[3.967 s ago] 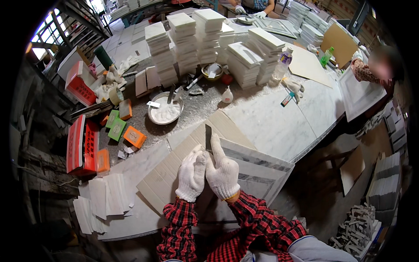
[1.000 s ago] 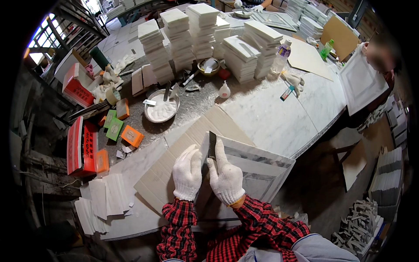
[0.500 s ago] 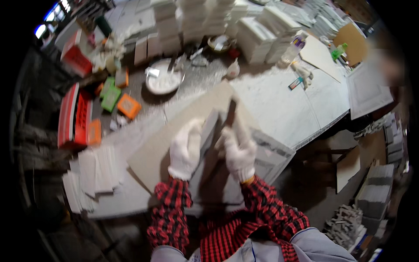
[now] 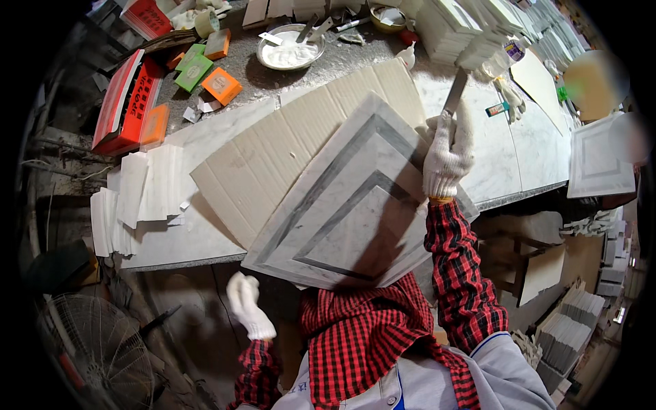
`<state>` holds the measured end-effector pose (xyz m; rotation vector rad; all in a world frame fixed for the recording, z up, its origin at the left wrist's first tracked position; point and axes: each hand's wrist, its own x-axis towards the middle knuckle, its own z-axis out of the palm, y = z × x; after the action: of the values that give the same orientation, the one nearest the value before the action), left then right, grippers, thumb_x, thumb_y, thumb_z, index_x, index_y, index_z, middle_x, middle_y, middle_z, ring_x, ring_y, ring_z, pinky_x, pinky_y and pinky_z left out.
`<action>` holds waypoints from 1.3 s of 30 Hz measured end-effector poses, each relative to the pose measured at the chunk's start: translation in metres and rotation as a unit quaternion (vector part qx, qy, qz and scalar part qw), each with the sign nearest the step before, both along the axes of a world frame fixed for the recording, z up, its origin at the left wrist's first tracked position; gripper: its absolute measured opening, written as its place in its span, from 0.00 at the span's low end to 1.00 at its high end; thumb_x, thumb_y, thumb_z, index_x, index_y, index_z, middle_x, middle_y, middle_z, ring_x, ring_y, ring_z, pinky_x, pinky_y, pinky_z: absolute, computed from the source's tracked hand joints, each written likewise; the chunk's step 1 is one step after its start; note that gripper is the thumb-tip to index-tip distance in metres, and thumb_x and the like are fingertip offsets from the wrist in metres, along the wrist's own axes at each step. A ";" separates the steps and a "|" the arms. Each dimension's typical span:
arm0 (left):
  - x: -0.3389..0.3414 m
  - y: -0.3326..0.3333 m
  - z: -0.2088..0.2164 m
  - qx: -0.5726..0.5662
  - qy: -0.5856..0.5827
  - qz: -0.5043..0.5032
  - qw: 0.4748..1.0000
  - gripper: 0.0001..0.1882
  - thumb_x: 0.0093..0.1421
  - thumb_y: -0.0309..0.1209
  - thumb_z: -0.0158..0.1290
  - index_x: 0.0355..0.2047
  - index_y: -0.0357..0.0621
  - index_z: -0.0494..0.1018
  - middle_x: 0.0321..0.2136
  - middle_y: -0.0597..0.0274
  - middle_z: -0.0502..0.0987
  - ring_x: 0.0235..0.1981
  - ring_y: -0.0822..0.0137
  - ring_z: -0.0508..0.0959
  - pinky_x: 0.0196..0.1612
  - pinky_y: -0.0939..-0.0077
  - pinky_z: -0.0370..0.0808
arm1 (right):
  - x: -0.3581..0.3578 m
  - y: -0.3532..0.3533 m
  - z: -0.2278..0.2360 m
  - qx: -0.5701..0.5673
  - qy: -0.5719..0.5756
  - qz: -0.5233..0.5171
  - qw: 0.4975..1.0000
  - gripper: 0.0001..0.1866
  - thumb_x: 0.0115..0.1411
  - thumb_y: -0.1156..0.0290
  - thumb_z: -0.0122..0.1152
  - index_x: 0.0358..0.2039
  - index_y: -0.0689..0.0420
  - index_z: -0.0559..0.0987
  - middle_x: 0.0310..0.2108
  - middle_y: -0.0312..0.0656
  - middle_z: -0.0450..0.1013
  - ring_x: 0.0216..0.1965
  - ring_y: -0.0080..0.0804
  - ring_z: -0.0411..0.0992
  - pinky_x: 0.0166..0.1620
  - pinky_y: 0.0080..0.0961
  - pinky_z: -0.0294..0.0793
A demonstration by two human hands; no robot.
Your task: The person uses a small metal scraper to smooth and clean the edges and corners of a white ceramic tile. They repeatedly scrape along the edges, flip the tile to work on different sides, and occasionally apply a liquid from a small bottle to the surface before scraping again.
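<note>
A marble panel (image 4: 355,236) with darker grey inlaid bands rests at a slant on a cardboard sheet (image 4: 256,164), its near edge reaching past the table front. My right hand (image 4: 449,154), in a white knit glove, is over the panel's right side, wrapped round a flat-bladed putty knife (image 4: 456,92) whose blade points away from me. A dark shadow of that arm crosses the panel. My left hand (image 4: 249,306), also gloved, hangs off the table's near edge, apart from the panel, with fingers loosely bent and nothing visible in them.
A bowl of white paste (image 4: 290,51) with blades in it stands at the back. Orange and green boxes (image 4: 195,73) and a red carton (image 4: 126,102) are left, above white strips (image 4: 140,191). A fan (image 4: 102,355) stands lower left. Stacked tiles (image 4: 447,31) rise behind.
My left hand has left the panel and dropped below the table edge. My right hand has moved right and away with the putty knife. The panel, tilted up before, now lies flatter.
</note>
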<state>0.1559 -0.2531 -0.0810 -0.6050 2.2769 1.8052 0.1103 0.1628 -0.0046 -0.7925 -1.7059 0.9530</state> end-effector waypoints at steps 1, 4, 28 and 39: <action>0.021 -0.015 -0.024 0.099 -0.082 0.012 0.992 0.19 0.70 0.36 0.50 0.57 0.41 0.69 0.45 0.53 0.78 0.47 0.62 0.78 0.52 0.73 0.73 | 0.000 0.002 0.002 -0.005 -0.023 0.009 1.000 0.21 0.67 0.73 0.59 0.60 0.59 0.75 0.26 0.40 0.80 0.25 0.20 0.75 0.32 0.20 0.75; 0.049 -0.006 -0.072 0.346 -0.209 0.000 0.915 0.23 0.67 0.37 0.56 0.59 0.46 0.65 0.50 0.60 0.75 0.50 0.65 0.75 0.55 0.67 0.70 | 0.001 0.009 -0.001 0.064 -0.105 0.030 0.992 0.20 0.65 0.73 0.59 0.58 0.54 0.77 0.27 0.41 0.80 0.25 0.22 0.76 0.32 0.24 0.75; 0.039 0.040 -0.040 0.052 -0.045 -0.148 0.987 0.37 0.65 0.34 0.57 0.70 0.43 0.54 0.52 0.54 0.74 0.49 0.65 0.73 0.54 0.67 0.70 | 0.004 0.013 0.003 0.082 -0.173 0.111 0.975 0.18 0.65 0.67 0.58 0.55 0.53 0.79 0.39 0.57 0.79 0.40 0.53 0.80 0.41 0.37 0.78; 0.033 0.063 -0.007 0.171 -0.046 -0.027 0.984 0.30 0.69 0.33 0.51 0.68 0.42 0.56 0.53 0.58 0.72 0.49 0.66 0.72 0.54 0.68 0.70 | 0.006 0.029 -0.005 0.106 -0.141 0.093 0.980 0.19 0.64 0.69 0.58 0.55 0.55 0.78 0.39 0.56 0.79 0.39 0.53 0.79 0.41 0.41 0.77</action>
<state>0.1892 -0.1902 -0.0881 -0.5462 1.8439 2.0312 0.1166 0.1920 -0.0097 -0.6573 -2.1188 0.7911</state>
